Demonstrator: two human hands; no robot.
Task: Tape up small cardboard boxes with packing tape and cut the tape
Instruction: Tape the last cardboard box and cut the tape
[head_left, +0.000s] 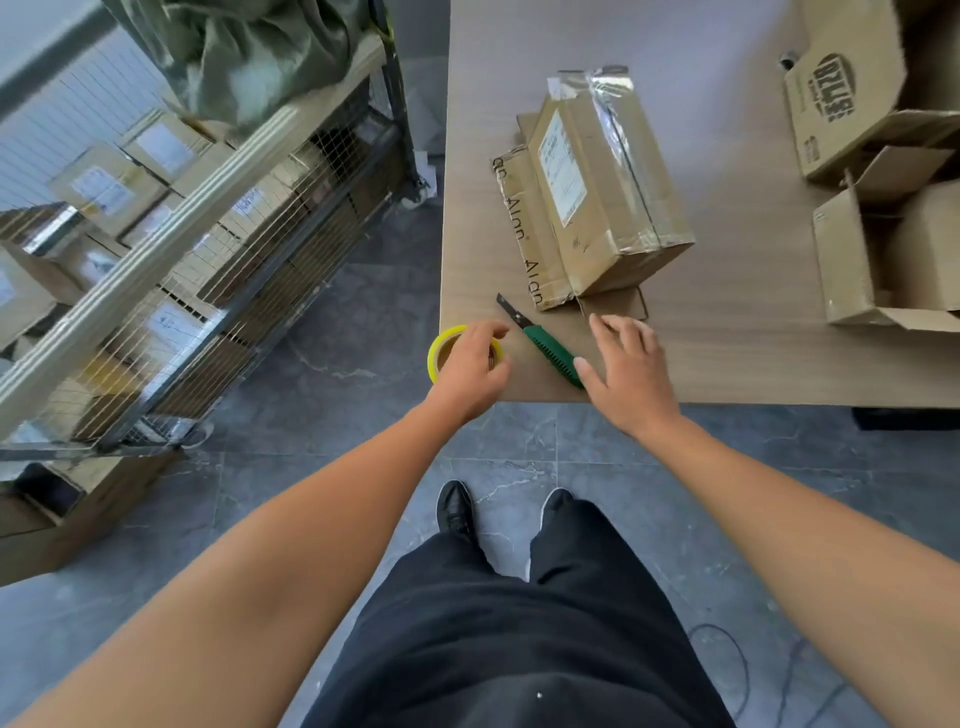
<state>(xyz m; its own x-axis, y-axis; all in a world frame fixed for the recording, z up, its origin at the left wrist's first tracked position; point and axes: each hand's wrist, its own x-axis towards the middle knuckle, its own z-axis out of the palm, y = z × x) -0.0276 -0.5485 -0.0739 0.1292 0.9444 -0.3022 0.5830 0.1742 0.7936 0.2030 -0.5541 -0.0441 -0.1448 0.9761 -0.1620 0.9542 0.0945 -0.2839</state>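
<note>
A yellow-rimmed roll of packing tape (442, 347) lies at the table's near left corner. My left hand (475, 366) is on top of it with fingers curled over the roll. A green-handled utility knife (545, 345) with its blade out lies just to the right. My right hand (626, 371) hovers flat beside the knife's handle end, thumb close to it, fingers straight. Behind them, a taped cardboard box with a white label (605, 182) lies on flattened cardboard (524, 239).
The wooden table (727, 322) carries open cardboard boxes (872, 244) at the right. A wire cage cart (218, 249) full of labelled parcels stands to the left on the grey tiled floor. My legs and shoes show below the table's edge.
</note>
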